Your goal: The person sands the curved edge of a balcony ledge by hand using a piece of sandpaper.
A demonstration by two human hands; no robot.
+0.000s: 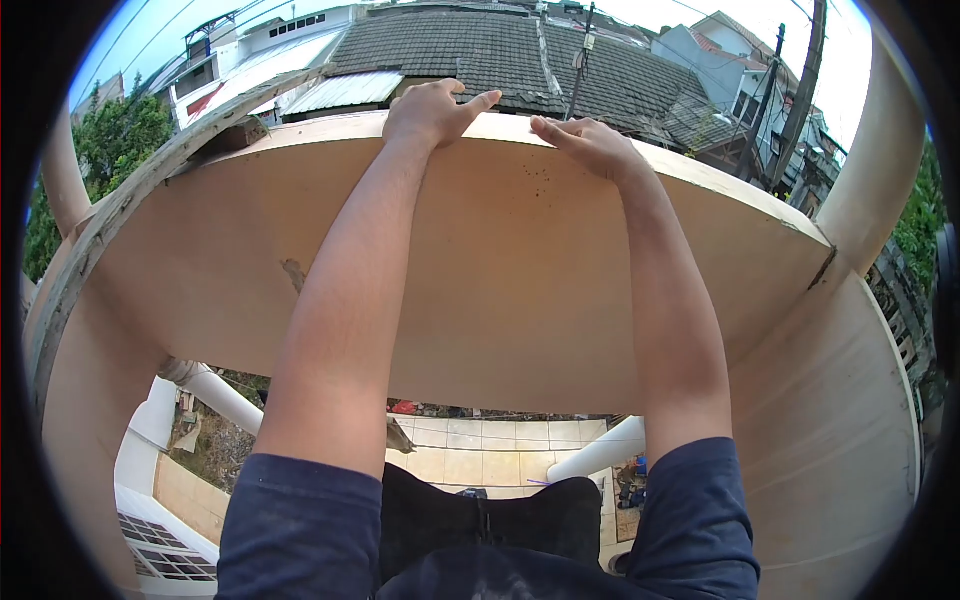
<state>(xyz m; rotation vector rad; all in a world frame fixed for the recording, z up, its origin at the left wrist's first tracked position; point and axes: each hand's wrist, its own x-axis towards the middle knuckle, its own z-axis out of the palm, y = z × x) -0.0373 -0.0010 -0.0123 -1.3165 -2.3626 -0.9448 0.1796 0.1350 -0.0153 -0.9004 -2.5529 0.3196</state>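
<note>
Two hands lie on the pale ledge (502, 127) of a wall (510, 270), which drops away below the fingers. The left fingers (484, 102) are partly spread, the right fingers (552, 132) loosely extended toward them, apart; whether any tips hook over the far edge I cannot tell. Dark specks (540, 185) mark the wall just below the right fingers; tiled roofs (450, 45) stand beyond both.

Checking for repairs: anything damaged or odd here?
The beige wall has a scraped patch beside the left forearm, dark specks higher up, and a dark line at its right corner, interrupting its plain surface.
</note>
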